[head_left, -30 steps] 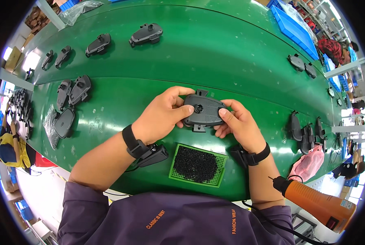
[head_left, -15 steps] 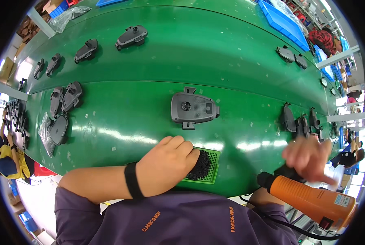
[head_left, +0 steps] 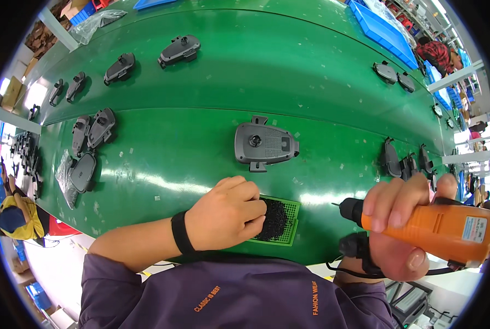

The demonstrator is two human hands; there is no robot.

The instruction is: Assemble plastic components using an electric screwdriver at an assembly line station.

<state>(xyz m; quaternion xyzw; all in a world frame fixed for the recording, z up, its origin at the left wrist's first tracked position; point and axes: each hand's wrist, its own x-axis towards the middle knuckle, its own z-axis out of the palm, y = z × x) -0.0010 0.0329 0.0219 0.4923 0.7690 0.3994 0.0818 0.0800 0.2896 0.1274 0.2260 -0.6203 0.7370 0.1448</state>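
Factory-type assembly workshop: long green workbench (head_left: 212, 93); matching gray devices (head_left: 179, 49) spread beyond left hand (head_left: 225, 216); tray (head_left: 292, 206) of small black parts (head_left: 276, 219) beside it; orange power screwdriver (head_left: 448, 233) in right hand (head_left: 387, 249); blue bin (head_left: 384, 34) beyond; co-worker (head_left: 30, 216) farther left.

1. We see a long green workbench (head_left: 190, 131) filling most of the view, its edges bowed by the lens.
2. We notice a thin dark seam (head_left: 173, 108) across its top.
3. We find pale posts (head_left: 58, 28) along both its left and right sides.
4. At lower left, we look onto a whitish floor (head_left: 64, 266).
5. We catch bright streaks of light (head_left: 332, 197) on the green surface.
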